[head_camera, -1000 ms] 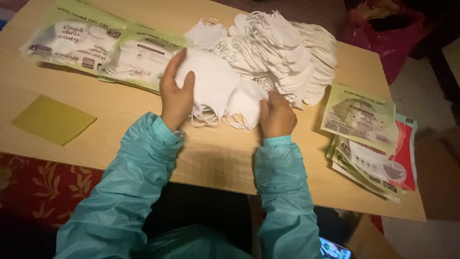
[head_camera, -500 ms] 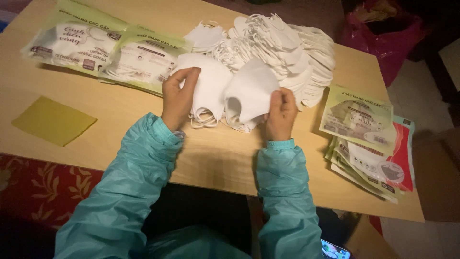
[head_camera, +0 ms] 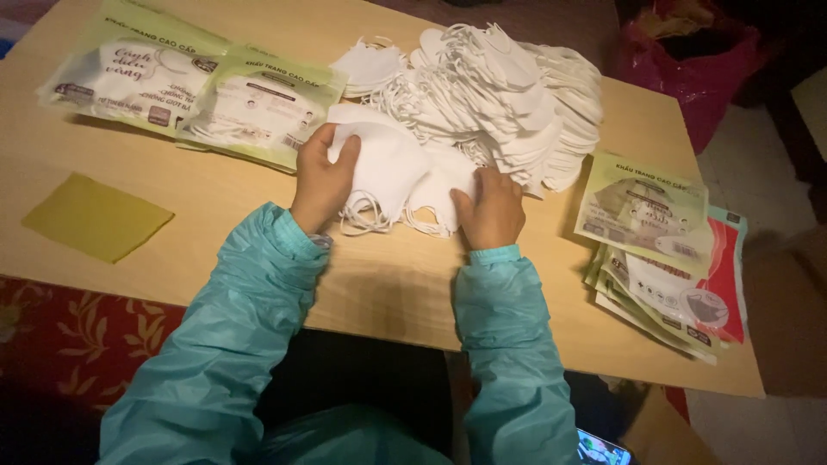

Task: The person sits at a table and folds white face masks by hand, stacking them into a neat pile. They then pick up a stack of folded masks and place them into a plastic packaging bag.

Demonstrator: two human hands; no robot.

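We're at a light wooden table [head_camera: 258,224] under dim warm light, pale tiled floor [head_camera: 741,172] at 3 o'clock, red floral fabric [head_camera: 77,344] at 8.

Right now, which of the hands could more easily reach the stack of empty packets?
Probably the right hand: the stack of packets lies on its side of the table, while the left hand grips the white masks farther away.

The face masks [head_camera: 388,168] are soft, matt white cloth with thin elastic loops. The packets [head_camera: 642,211] are glossy plastic film, and the counter [head_camera: 388,284] is smooth pale wood. The yellow sheet [head_camera: 96,217] looks like matt paper.
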